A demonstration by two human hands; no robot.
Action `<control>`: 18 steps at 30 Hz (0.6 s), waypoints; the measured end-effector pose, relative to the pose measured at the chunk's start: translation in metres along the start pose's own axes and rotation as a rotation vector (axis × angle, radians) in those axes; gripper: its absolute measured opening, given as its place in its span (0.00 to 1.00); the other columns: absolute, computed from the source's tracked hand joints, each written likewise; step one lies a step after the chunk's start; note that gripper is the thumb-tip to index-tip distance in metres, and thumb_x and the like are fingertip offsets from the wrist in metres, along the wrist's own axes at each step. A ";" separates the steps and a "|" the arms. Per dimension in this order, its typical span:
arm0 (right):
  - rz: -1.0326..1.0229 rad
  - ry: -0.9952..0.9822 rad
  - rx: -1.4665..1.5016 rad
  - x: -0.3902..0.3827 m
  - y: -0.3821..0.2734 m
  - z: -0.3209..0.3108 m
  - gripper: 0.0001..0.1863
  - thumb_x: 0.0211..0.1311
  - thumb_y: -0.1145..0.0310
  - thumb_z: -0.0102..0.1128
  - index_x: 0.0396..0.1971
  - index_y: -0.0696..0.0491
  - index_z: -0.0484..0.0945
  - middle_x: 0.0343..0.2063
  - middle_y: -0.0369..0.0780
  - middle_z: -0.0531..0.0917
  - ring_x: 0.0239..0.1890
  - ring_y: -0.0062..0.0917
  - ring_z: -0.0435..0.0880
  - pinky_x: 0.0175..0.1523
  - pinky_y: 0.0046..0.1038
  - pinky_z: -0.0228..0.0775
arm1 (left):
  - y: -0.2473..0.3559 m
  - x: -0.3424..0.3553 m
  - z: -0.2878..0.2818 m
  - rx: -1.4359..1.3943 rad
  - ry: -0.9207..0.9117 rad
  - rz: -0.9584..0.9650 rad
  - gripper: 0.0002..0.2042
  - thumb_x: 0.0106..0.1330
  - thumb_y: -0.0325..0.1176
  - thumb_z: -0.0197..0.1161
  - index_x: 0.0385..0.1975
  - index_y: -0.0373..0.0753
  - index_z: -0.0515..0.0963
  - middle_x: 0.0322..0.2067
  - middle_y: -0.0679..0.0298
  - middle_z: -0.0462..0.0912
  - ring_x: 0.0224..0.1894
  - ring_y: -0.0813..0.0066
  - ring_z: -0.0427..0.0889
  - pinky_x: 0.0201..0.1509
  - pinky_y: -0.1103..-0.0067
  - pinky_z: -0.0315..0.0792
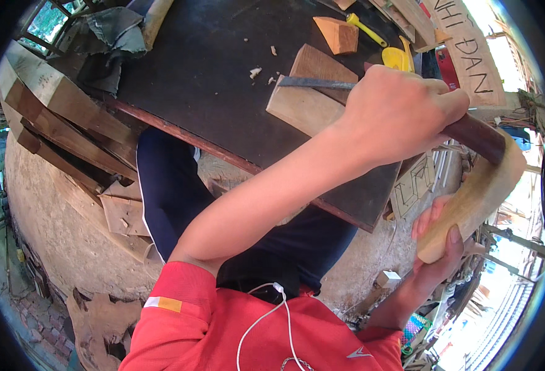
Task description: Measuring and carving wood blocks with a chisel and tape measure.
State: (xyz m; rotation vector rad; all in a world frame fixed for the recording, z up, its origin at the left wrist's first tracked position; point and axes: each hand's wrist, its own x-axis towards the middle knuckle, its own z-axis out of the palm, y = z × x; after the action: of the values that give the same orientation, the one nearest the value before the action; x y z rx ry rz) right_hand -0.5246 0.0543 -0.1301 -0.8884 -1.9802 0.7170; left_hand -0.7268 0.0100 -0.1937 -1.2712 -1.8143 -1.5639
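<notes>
My left hand (402, 111) reaches across to the right over the dark table, its fingers closed round a chisel's dark wooden handle (479, 137). The flat grey blade (319, 83) points left and lies over a pale wood block (306, 110) and a brown wood block (322, 65). At its right end the handle meets a thick, rounded piece of pale wood shaped like a club (473, 198). Whether they touch or only overlap I cannot tell. My right hand (448, 247) grips the club's lower end, thumb on the near side and fingers behind.
The dark table (223, 68) bears wood chips, an orange-brown wood block (337, 35) and yellow-handled tools (368, 31). Long timber pieces (68, 105) lean at the left beside grey cloth (118, 31). A lettered board (470, 55) stands at the far right. White earphone cord (278, 287) hangs over my chest.
</notes>
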 end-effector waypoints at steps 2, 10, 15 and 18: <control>-0.024 -0.280 0.382 0.013 0.058 -0.042 0.31 0.68 0.57 0.51 0.61 0.68 0.65 0.46 0.50 0.78 0.37 0.30 0.80 0.34 0.22 0.72 | -0.003 0.002 -0.006 -0.004 0.013 -0.011 0.16 0.53 0.45 0.74 0.35 0.51 0.75 0.27 0.72 0.81 0.28 0.65 0.85 0.24 0.69 0.72; 0.149 -0.421 0.256 0.004 0.022 -0.024 0.40 0.64 0.56 0.58 0.65 0.69 0.55 0.39 0.46 0.70 0.42 0.32 0.72 0.47 0.30 0.68 | -0.002 -0.002 -0.002 -0.006 -0.047 -0.015 0.15 0.54 0.45 0.74 0.34 0.50 0.75 0.27 0.71 0.81 0.29 0.64 0.85 0.25 0.68 0.73; -0.080 0.122 0.103 0.014 0.015 -0.039 0.40 0.64 0.54 0.58 0.64 0.70 0.58 0.39 0.46 0.70 0.42 0.30 0.72 0.41 0.26 0.69 | 0.004 0.000 0.003 -0.014 -0.036 0.003 0.15 0.54 0.45 0.74 0.35 0.50 0.75 0.27 0.71 0.81 0.29 0.64 0.85 0.25 0.68 0.73; 0.054 0.141 1.363 0.020 0.026 -0.043 0.38 0.67 0.58 0.56 0.65 0.71 0.56 0.44 0.47 0.68 0.48 0.31 0.71 0.45 0.27 0.70 | 0.002 -0.001 0.004 -0.008 -0.053 0.015 0.15 0.54 0.45 0.74 0.35 0.50 0.75 0.27 0.71 0.81 0.29 0.64 0.85 0.26 0.68 0.73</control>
State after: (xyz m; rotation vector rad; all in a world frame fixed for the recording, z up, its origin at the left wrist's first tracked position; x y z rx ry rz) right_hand -0.4881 0.0918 -0.1191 -0.1179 -0.9188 1.6407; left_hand -0.7234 0.0132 -0.1944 -1.3388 -1.8284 -1.5454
